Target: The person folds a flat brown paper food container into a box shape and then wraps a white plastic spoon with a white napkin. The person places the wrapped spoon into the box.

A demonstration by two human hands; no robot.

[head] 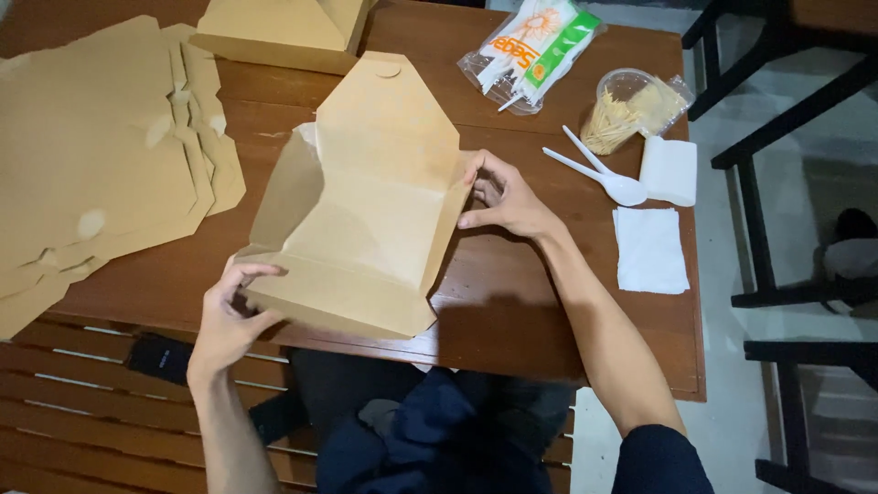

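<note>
On table: half-folded box.
Left hand: fingers pinch its near corner.
Right hand: fingers curl round right flap.
Tip: crease along scored lines, evenly.

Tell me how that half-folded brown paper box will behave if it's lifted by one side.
The brown paper box is probably light and floppy: its thin creased panels stand loosely, steadied by the left hand and right hand. Lifted by one flap, it would likely sag or unfold.

Lying flat at the wooden surface edge: stack of unfolded kraft sheets. Resting nearby: two white plastic spoons, white napkins, cup of toothpicks, packet of utensils, folded carton.
</note>
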